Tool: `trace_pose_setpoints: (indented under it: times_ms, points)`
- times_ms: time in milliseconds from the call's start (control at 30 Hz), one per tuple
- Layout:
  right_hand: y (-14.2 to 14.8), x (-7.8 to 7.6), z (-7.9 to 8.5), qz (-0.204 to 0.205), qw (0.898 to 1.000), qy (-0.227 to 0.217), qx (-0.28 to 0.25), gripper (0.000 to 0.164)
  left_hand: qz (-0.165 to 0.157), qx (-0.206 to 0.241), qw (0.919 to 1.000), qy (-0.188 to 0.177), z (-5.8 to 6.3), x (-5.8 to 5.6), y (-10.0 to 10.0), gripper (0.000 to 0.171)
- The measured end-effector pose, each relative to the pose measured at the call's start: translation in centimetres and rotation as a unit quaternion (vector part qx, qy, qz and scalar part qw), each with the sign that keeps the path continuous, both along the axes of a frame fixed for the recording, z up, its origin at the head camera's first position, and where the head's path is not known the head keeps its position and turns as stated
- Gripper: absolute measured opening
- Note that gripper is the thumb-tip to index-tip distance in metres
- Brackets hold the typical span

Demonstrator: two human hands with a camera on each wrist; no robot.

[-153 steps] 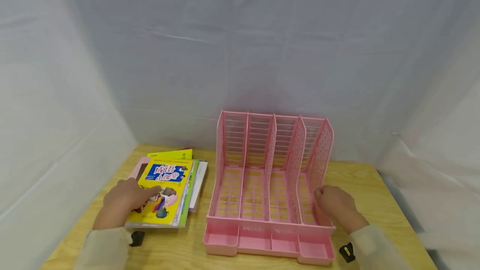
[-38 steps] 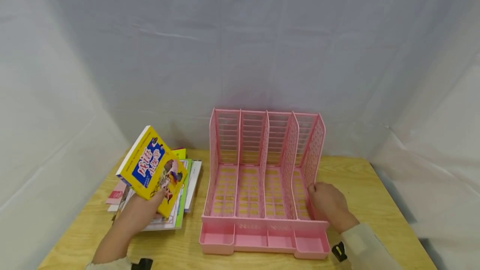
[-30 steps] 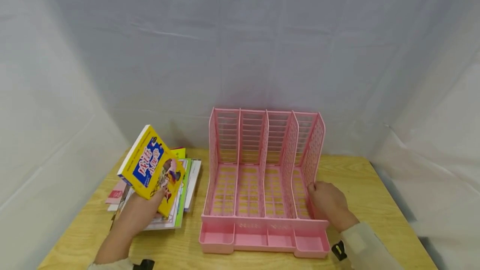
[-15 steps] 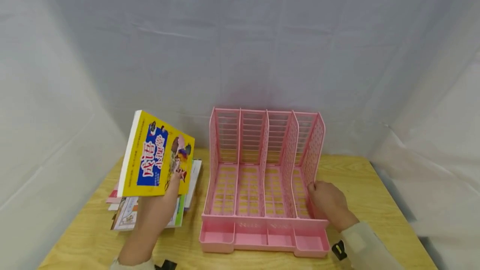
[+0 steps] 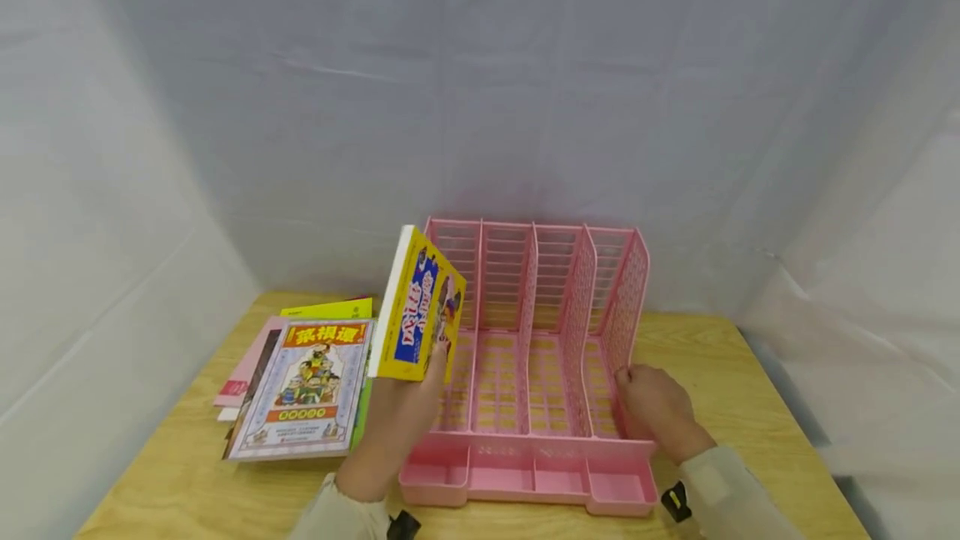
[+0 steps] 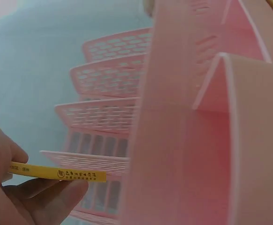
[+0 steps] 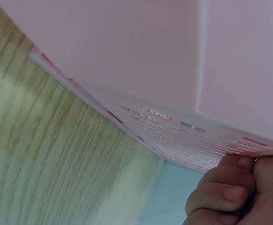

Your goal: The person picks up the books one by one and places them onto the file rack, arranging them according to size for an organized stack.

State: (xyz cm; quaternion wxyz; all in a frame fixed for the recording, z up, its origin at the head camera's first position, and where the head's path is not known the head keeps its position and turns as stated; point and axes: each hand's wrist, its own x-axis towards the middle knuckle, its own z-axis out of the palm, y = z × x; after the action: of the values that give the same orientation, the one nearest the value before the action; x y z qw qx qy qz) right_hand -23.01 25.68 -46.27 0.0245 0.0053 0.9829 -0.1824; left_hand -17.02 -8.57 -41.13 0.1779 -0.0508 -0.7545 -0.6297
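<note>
My left hand (image 5: 405, 415) holds a thin yellow book (image 5: 423, 307) with a blue title panel, raised and tilted in front of the leftmost slot of a pink desktop file rack (image 5: 525, 446). In the left wrist view, thumb and fingers pinch the book, its yellow spine (image 6: 82, 175) facing the camera near the rack's dividers. My right hand (image 5: 660, 407) grips the rack's right side panel (image 5: 628, 307) low down. Curled fingers (image 7: 220, 194) and thumb meet at that panel's edge in the right wrist view. The rack's tall slots hold nothing.
A pile of books lies left of the rack, a lilac-bordered picture book (image 5: 307, 390) on top and a yellow one (image 5: 330, 308) poking out behind. Small trays (image 5: 435, 497) run along the rack's front. White cloth (image 5: 525, 107) surrounds the wooden table (image 5: 697, 357).
The left hand has lifted the yellow book off the pile, turned it more upright and carried it right to the rack, uncovering the lilac-bordered book. The right hand stays on the rack.
</note>
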Motion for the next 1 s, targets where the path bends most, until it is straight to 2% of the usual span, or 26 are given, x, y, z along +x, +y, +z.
trace_pose_setpoints:
  times_ms: [100,200,300,400,533,600,667,733,833,900,1000]
  points:
    - [-0.1,0.0,0.0,0.007,1.0,0.006,0.0,0.049,0.024,-0.02,0.9995,0.002,-1.3,-0.7,0.7,0.055]
    - [-0.2,0.0,-0.1,0.018,1.0,0.02,0.006,0.047,0.041,-0.054,0.9973,-0.026,-2.4,-1.4,1.1,0.052]
    - [-0.2,0.1,-0.1,0.033,0.999,0.031,0.015,0.044,0.041,-0.082,0.9941,-0.058,-3.3,-2.1,1.2,0.052]
    - [-0.2,0.1,-0.2,0.042,0.998,0.035,0.014,0.043,0.027,-0.1,0.991,-0.085,-3.9,-2.8,1.2,0.057]
    - [-0.1,0.1,-0.2,0.042,0.998,0.046,0.01,0.045,-0.018,-0.104,0.9861,-0.128,-4.0,-3.5,1.4,0.076]
    - [-0.1,0.2,-0.2,0.049,0.997,0.053,0.019,0.043,-0.037,-0.105,0.9839,-0.14,-4.0,-3.7,1.5,0.08]
    - [-0.1,0.2,-0.3,0.058,0.996,0.055,0.026,0.04,-0.024,-0.136,0.9823,-0.126,-4.0,-3.6,1.5,0.071]
    - [-0.1,0.2,-0.4,0.06,0.996,0.053,0.029,0.039,0.004,-0.181,0.9796,-0.087,-4.2,-3.5,1.4,0.054]
    - [-0.2,0.1,-0.5,0.059,0.997,0.049,0.032,0.041,0.053,-0.245,0.9676,-0.025,-4.6,-3.4,1.3,0.034]
    - [-0.3,0.0,-0.6,0.046,0.998,0.045,0.024,0.044,0.071,-0.265,0.9616,0.002,-4.7,-3.5,1.3,0.032]
    - [-0.2,0.0,-0.6,0.04,0.998,0.038,0.028,0.045,0.074,-0.254,0.9643,0.006,-4.9,-3.5,1.4,0.039]
